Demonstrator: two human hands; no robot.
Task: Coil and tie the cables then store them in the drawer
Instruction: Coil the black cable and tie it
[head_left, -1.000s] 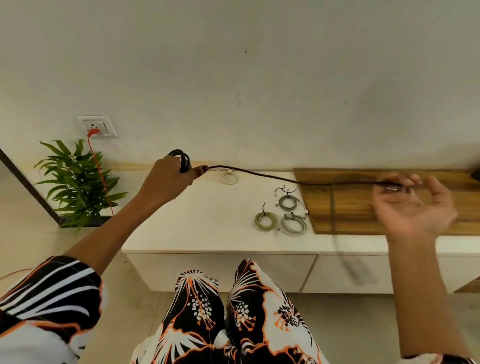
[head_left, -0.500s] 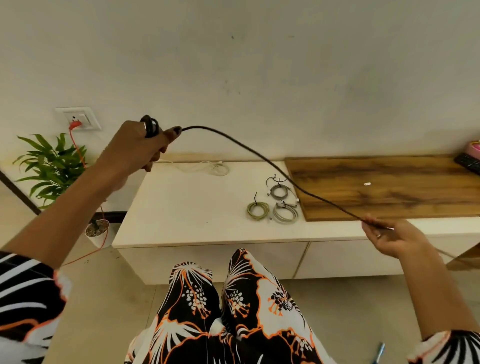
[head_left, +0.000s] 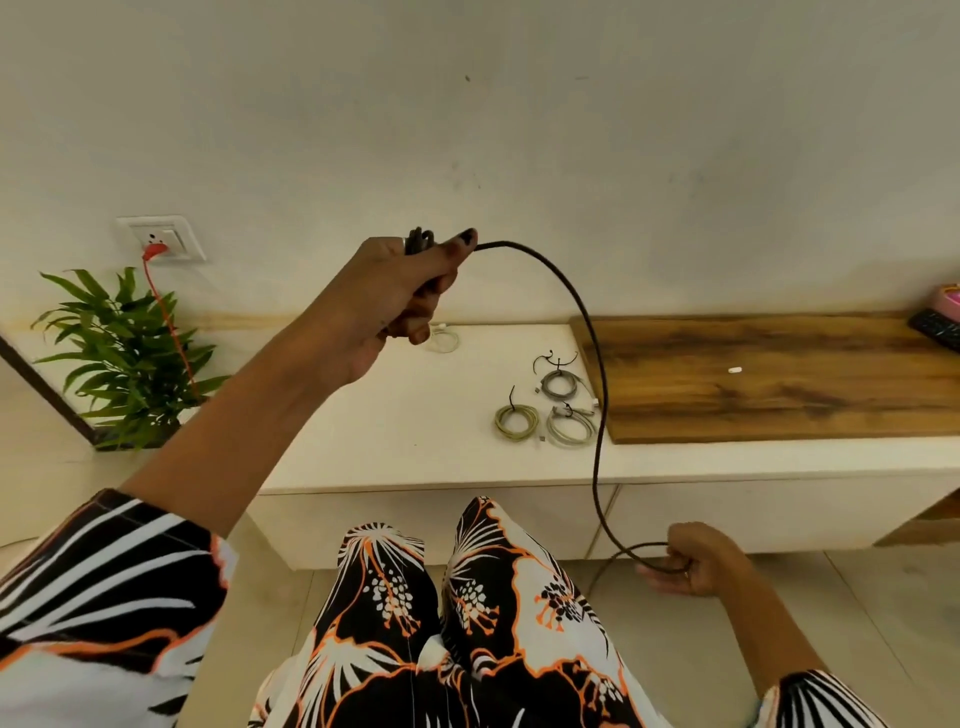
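Nearest, below the white cabinet (head_left: 395, 467) edge, the right hand (head_left: 693, 561) curls round the black cable (head_left: 597, 395) — a loose loop in its fingers. The cable arcs up to the raised left hand (head_left: 400, 296), which grips wound turns above the cabinet. On the cabinet top lie three tied coils (head_left: 550, 415) — beside the wooden board (head_left: 779, 374).

Soft, even indoor light; wide-angle bending at edges, slight blur.

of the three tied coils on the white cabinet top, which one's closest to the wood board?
The darker grey coiled cable, rearmost of the three, lies nearest the brown wooden board. The greenish coiled cable lies farthest left; the pale grey coiled cable sits in front.
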